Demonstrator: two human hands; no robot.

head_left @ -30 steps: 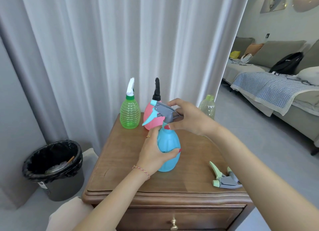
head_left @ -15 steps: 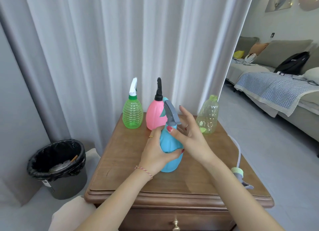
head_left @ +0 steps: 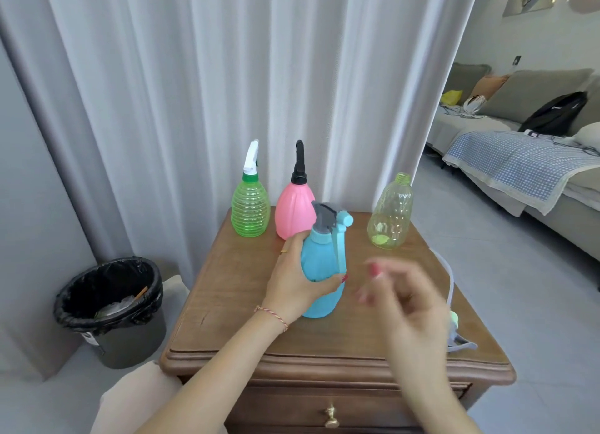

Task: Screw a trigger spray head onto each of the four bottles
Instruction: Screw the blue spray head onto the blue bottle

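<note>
Bottles stand on a wooden cabinet [head_left: 227,307] in front of a pale curtain [head_left: 194,76]. The blue bottle [head_left: 319,271] sits upright near the middle of the top, with a grey and blue spray head [head_left: 329,217] on its neck and the blue trigger hanging down its right side. The left hand [head_left: 293,284] is wrapped around the body of this bottle, thumb across the front, fingers behind, grasping it firmly. The right hand [head_left: 409,300] is blurred, apart from the bottle on its right, fingers loosely spread and holding nothing.

At the back left stands the green ribbed bottle [head_left: 250,211] with a white spray head [head_left: 251,157] fitted. Just beside it, the pink bottle [head_left: 292,214] carries a black spray head [head_left: 299,164]; the blue bottle partly covers its lower right side. At the back right, well apart from those, the clear yellow-green bottle [head_left: 391,217] has an open neck with no head on it.

A loose spray head [head_left: 456,331] lies near the right edge of the cabinet, mostly hidden behind the right hand, its thin tube [head_left: 449,281] curving back along the top.

A black-lined bin [head_left: 110,307] stands on the floor to the left
</note>
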